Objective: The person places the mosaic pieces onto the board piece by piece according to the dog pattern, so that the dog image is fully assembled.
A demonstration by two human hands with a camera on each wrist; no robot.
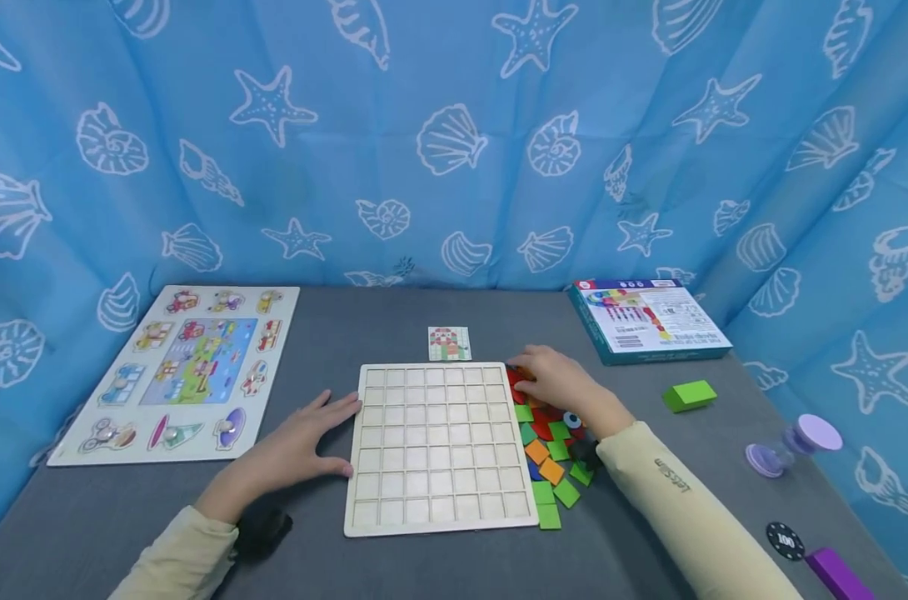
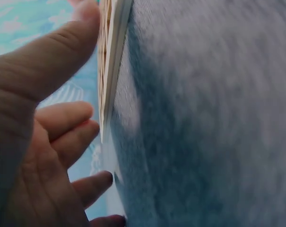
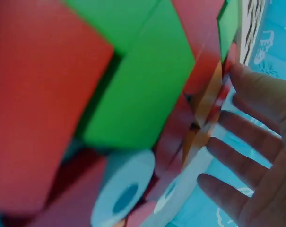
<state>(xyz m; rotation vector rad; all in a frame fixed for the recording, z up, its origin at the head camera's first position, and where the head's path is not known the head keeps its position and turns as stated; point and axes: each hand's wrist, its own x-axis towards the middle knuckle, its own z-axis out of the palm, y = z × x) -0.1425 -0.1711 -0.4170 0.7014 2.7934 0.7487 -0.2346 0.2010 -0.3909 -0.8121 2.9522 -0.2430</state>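
A pale wooden grid board [image 1: 441,443] lies flat in front of me, its square cells bare. My left hand [image 1: 298,446] is at the board's left edge, fingers spread and thumb tip right at the rim. The left wrist view shows the thumb beside the board's side [image 2: 115,61]. Along the right edge lies a heap of thin coloured tiles, among them green tiles [image 1: 549,515], orange tiles [image 1: 551,471] and a red piece with a round white eye [image 1: 571,420]. My right hand [image 1: 559,385] reaches over the heap's far end, fingers loosely extended, fingertips close to the tiles.
A small picture card [image 1: 449,343] lies behind the board. To the left is a knobbed picture puzzle [image 1: 281,312]. On the right are a flat box [image 1: 652,325], a green block [image 1: 690,396], a lilac hourglass-shaped object [image 1: 817,433], a black chip [image 1: 785,541] and a purple block [image 1: 840,573].
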